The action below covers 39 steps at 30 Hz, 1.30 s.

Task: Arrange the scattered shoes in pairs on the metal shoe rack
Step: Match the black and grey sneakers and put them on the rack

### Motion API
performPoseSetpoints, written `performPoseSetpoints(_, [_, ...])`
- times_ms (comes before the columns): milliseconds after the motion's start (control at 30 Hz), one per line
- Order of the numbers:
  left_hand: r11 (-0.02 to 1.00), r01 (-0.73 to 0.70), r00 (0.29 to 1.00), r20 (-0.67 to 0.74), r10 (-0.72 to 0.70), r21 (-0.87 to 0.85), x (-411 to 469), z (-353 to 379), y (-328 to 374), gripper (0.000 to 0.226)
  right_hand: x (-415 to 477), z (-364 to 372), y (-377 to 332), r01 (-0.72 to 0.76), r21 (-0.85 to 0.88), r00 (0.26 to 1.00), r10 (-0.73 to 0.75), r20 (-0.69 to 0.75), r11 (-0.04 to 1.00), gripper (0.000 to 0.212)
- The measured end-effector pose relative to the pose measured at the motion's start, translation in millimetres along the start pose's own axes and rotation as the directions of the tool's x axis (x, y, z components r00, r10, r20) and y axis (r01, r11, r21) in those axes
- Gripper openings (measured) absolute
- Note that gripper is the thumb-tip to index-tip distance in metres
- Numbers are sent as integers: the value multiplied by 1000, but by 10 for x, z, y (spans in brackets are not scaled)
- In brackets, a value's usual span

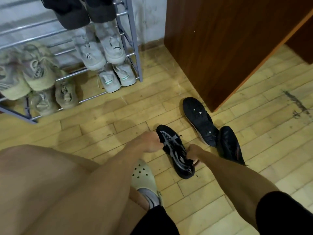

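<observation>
My left hand (152, 143) curls round the toe of a black and grey mesh shoe (171, 143), and my right hand (193, 152) pinches its collar near the heel. The shoe lies on the wooden floor (110, 119). I judge it light and floppy, best carried by its firmer heel. Beyond it lie 2 more: an upturned black shoe (199, 119) and a sideways black shoe (228, 143). The metal shoe rack (133, 48) stands upper left.
</observation>
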State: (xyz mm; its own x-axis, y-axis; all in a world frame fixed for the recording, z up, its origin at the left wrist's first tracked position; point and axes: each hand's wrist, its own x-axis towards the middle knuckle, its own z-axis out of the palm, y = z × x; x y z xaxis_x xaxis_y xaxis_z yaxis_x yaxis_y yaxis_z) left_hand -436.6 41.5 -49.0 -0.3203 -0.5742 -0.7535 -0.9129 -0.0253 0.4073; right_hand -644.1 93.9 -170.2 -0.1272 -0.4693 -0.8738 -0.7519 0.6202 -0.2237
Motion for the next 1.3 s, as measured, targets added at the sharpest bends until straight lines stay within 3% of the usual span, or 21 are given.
performPoseSetpoints(133, [1000,10,1000,9,-10,-10,-80,-10,86,31,-120,-77,-80,28,46,998,-30,47,999,28])
performPoseSetpoints(233, [999,31,999,-12,-32,-14,-145,-18,121,25,-315,-256,-272,105,120,994,-105,-7,987,25])
performPoseSetpoints(333, [992,57,993,-101,-69,-113,-234,-49,147,27,-541,-478,-556,223,234,975,-214,-64,946,20])
performPoseSetpoints(400, [962,46,979,-181,-98,-270,-302,-90,162,18,-722,-640,-774,297,355,955,-282,-94,886,20])
performPoseSetpoints(533, [698,-47,903,-329,-277,-715,-494,-317,180,38,-1232,-975,-1292,503,428,861,-479,-173,751,20])
performPoseSetpoints(633, [479,-210,857,-396,-329,-852,-771,-638,176,25,-1652,-1207,-1666,639,376,766,-597,-238,670,26])
performPoseSetpoints(767, [369,-376,810,-495,-314,-850,-1308,-1152,90,17,-2212,-1394,-2187,774,265,633,-696,-340,574,27])
performPoseSetpoints(933, [339,-564,675,-657,-336,-753,-2070,-1679,-109,19,-2974,-1387,-2917,911,72,402,-838,-368,406,44])
performPoseSetpoints(1167, [314,-678,494,-728,-475,-665,-3111,-1787,-792,17,-3754,-762,-3728,954,-136,243,-954,-177,268,70])
performPoseSetpoints(1300, [337,-710,390,-743,-544,-619,-3538,-1613,-1348,15,-4015,-130,-4130,940,-269,191,-977,-96,210,71])
